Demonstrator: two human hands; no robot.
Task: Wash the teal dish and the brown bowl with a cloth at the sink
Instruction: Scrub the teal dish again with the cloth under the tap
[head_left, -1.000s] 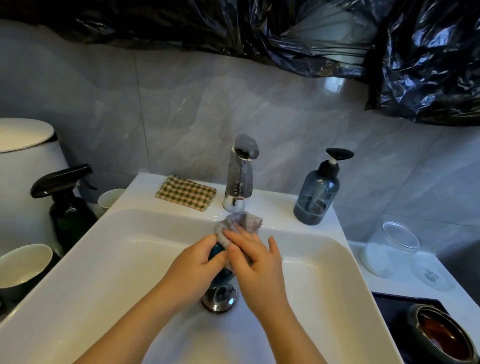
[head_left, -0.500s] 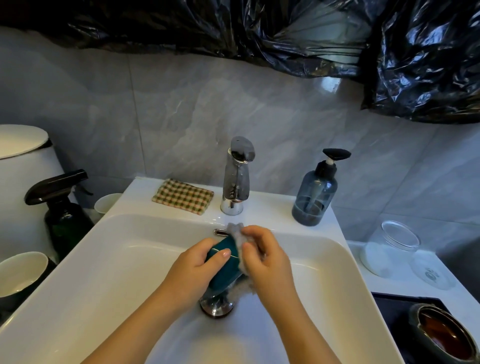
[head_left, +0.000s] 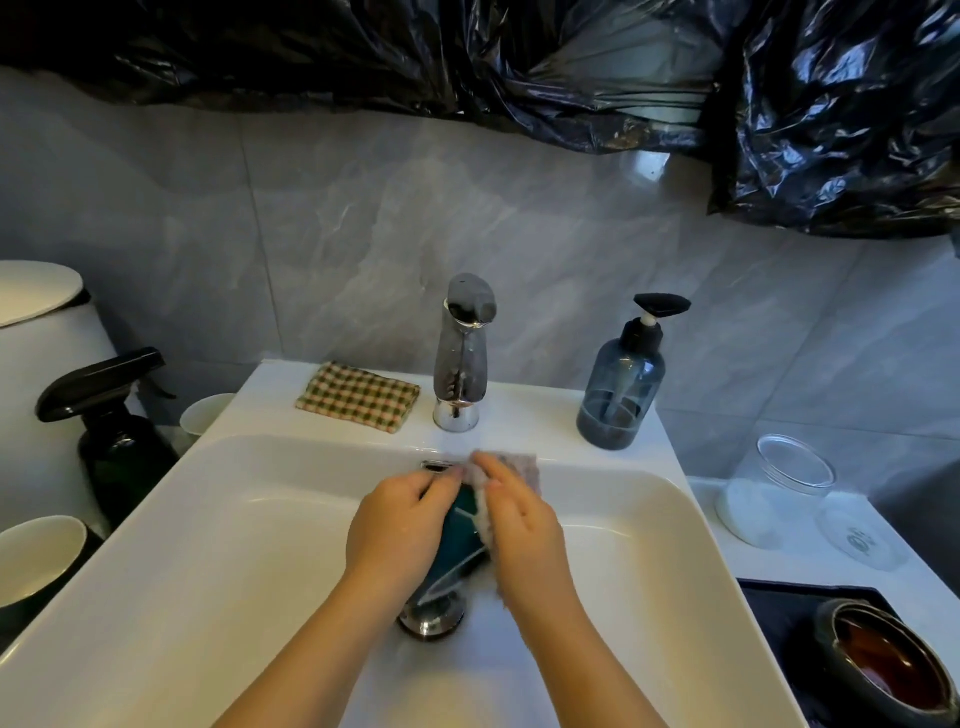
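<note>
Over the white sink, my left hand grips the teal dish, which stands on edge above the chrome drain. My right hand holds a greyish cloth against the dish's right side, the cloth sticking up past my fingers. Most of the dish is hidden between my hands. The brown bowl sits on a dark mat at the bottom right, beside the sink.
A chrome faucet stands behind the basin with a checked cloth to its left and a soap dispenser to its right. A spray bottle and cups stand at the left. A glass jar sits at the right.
The dish has been turned between my hands. My right hand slid the cloth from the dish's top, down its side, then back up along its right edge.
</note>
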